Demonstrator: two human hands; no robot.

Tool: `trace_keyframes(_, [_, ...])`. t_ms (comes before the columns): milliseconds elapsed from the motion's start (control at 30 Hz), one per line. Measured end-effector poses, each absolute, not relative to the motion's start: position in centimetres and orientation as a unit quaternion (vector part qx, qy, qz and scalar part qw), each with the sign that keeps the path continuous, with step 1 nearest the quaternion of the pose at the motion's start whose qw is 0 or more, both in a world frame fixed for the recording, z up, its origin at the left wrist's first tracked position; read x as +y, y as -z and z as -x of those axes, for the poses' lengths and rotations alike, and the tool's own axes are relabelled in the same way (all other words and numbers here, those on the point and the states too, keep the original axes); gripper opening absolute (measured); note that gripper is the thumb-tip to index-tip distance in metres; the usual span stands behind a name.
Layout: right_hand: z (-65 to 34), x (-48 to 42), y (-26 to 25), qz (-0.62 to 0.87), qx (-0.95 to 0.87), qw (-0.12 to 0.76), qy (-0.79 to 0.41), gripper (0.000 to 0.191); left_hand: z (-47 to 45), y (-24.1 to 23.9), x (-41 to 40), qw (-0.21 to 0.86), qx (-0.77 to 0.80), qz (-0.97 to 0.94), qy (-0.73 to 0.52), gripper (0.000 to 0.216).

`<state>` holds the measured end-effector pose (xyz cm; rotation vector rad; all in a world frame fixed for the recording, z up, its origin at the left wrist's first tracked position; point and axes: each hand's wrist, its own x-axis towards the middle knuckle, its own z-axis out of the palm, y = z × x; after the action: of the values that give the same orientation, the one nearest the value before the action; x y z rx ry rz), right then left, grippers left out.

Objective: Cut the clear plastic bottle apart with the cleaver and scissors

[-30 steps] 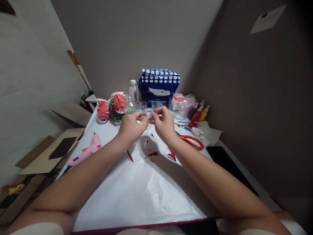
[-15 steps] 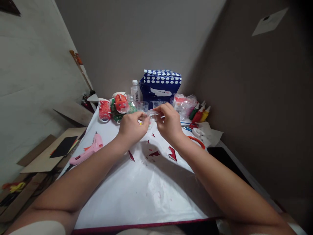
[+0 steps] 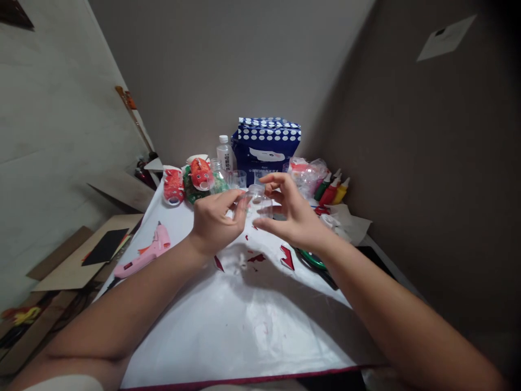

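Observation:
My left hand [image 3: 220,220] pinches the near-left side of a clear plastic bottle piece [image 3: 264,207] with a narrow neck at its top, held above the table. Around the other side of this piece curves my right hand [image 3: 295,212], its fingers spread and its thumb low by the bottom edge. Whether the right fingertips touch the plastic I cannot tell. Below the hands, dark red scraps [image 3: 256,258] and a jagged red piece [image 3: 287,257] lie on the white table cover [image 3: 195,331].
A pink glue gun [image 3: 148,251] lies at left. Behind stand red fish-like figures [image 3: 201,172], a water bottle [image 3: 223,155], and a blue bag [image 3: 266,146]. Paint bottles [image 3: 331,191] are at back right. A green ring [image 3: 312,259] shows beside my right forearm.
My right hand has opened from a pinch into a wide curve around the bottle piece, which now shows more fully. My right forearm has shifted, uncovering the green ring and covering a red one.

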<state>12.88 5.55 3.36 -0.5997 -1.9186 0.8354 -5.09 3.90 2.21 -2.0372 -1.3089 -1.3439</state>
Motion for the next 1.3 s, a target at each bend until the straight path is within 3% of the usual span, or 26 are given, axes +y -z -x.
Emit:
trace_keyframes(67, [-14.6, 4.8, -3.9, 0.228, -0.770, 0.400, -0.441, 0.062, 5.1, -2.1, 3.7, 0.217, -0.443, 0.734, 0.467, 0.016])
trace_keyframes(200, [-16.5, 3.6, -3.8, 0.220, -0.740, 0.378, -0.512, 0.039, 5.1, -2.0, 3.3, 0.281, -0.360, 0.770, 0.446, 0.014])
trace_keyframes(333, [-16.4, 2.8, -3.2, 0.256, -0.734, 0.430, -0.459, 0.017, 5.0, -1.9, 3.1, 0.307, -0.272, 0.802, 0.433, 0.020])
trace_keyframes(467, [-16.3, 2.4, -2.7, 0.267, -0.757, 0.467, -0.370, 0.006, 4.8, -1.7, 3.2, 0.281, -0.267, 0.820, 0.421, 0.022])
trace_keyframes(567, [-16.5, 2.0, -2.6, 0.284, -0.751, 0.494, -0.334, 0.005, 4.6, -1.9, 3.4, 0.207, -0.356, 0.797, 0.442, 0.020])
trace_keyframes(700, [-16.9, 1.3, -2.4, 0.310, -0.750, 0.536, -0.232, 0.012, 4.5, -2.8, 3.5, -0.058, -0.476, 0.772, 0.418, 0.015])
trace_keyframes(800, [-17.1, 0.7, -2.2, 0.323, -0.754, 0.553, -0.148, 0.020, 4.8, -3.7, 3.3, -0.272, -0.473, 0.776, 0.316, 0.013])
trace_keyframes(900, [-17.2, 0.5, -1.6, 0.334, -0.755, 0.551, -0.121, 0.023, 5.1, -4.5, 3.1, -0.389, -0.418, 0.786, 0.236, 0.031])
trace_keyframes(1067, [-17.3, 0.6, -0.4, 0.284, -0.783, 0.549, -0.074, 0.032, 4.9, -4.3, 3.2, -0.431, -0.421, 0.769, 0.214, 0.037])
trace_keyframes(1300, [-17.0, 0.3, 0.4, 0.245, -0.805, 0.540, 0.014, 0.037, 4.3, -3.6, 3.3, -0.359, -0.470, 0.769, 0.246, 0.027])
